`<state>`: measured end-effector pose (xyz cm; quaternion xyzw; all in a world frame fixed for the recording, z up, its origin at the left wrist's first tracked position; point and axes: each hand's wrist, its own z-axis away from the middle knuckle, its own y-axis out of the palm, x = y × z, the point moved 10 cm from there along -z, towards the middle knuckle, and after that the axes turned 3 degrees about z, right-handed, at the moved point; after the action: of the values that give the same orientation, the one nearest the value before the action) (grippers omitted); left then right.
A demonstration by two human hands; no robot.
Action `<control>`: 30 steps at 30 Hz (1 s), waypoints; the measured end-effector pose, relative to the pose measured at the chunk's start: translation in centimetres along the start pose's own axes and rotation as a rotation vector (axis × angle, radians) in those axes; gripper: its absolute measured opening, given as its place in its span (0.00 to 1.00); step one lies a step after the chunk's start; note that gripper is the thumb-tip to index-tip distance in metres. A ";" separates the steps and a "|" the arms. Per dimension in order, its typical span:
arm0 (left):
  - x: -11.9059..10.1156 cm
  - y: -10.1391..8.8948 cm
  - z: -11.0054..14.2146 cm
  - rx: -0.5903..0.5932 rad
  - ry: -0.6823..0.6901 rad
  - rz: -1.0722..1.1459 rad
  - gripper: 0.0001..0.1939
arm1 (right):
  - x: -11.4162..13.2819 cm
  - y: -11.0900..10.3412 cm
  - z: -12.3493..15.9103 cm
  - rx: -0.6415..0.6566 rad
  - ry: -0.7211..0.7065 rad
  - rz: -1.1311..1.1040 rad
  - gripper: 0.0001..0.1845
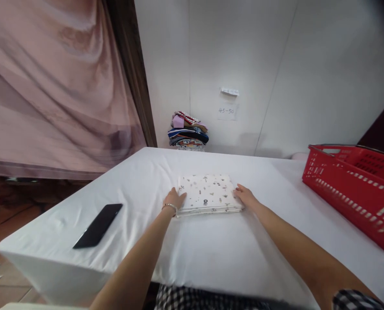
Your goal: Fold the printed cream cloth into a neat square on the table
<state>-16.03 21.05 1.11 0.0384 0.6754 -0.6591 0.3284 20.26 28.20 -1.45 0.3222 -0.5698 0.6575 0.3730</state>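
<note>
A folded white cloth with a small dark print lies flat on the white-covered table in front of me, its layered edge facing me. My left hand grips its left edge, thumb on top and the other fingers partly hidden beside it; a bracelet circles that wrist. At the opposite edge, my right hand holds the cloth's right side with thumb and fingertips. The undersides of both hands are out of sight.
A black phone lies on the table at the left. On the right stands a red plastic basket. Behind the table's far edge rises a stack of folded clothes, against a white wall with a paper label. A pink curtain hangs at left.
</note>
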 end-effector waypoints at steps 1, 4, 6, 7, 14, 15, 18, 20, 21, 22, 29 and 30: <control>0.4 0.1 0.2 0.017 -0.024 0.017 0.33 | -0.2 0.0 0.3 0.008 0.016 -0.007 0.35; 1.5 0.6 0.3 0.072 -0.128 0.084 0.34 | -0.4 0.1 1.0 0.019 0.073 -0.004 0.36; 2.0 0.7 -0.1 0.088 -0.177 0.132 0.35 | -0.3 0.3 1.2 0.041 0.112 -0.010 0.36; 2.2 0.8 -0.3 0.094 -0.189 0.152 0.36 | -0.2 0.5 1.3 0.069 0.128 -0.021 0.35; 2.3 0.1 0.9 0.025 -0.182 0.384 0.40 | 0.5 2.2 4.2 0.334 0.115 -0.297 0.21; 2.3 0.0 1.5 0.018 -0.171 0.435 0.41 | 0.5 2.3 5.1 0.360 0.106 -0.356 0.23; 3.3 0.2 3.6 0.042 -0.183 0.568 0.41 | 0.0 2.5 8.5 0.421 0.076 -0.425 0.29; 4.7 0.6 4.9 0.070 -0.221 0.613 0.40 | -0.7 2.6 10.8 0.451 0.064 -0.399 0.33; 5.3 0.7 5.4 0.076 -0.233 0.624 0.39 | -1.2 2.8 11.8 0.478 0.071 -0.353 0.37; 5.9 0.8 5.8 0.074 -0.237 0.629 0.39 | -1.8 2.7 12.4 0.486 0.082 -0.275 0.40; 6.4 0.5 7.9 -0.045 -0.249 0.837 0.34 | 1.3 -3.3 7.0 0.009 -0.194 0.521 0.34; 6.3 0.7 8.4 -0.057 -0.275 0.931 0.32 | 2.5 -3.0 6.0 -0.010 -0.264 0.537 0.29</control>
<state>-17.33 11.01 -1.88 0.2401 0.5547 -0.4222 0.6755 21.60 22.80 3.03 0.2408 -0.6814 0.6823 0.1101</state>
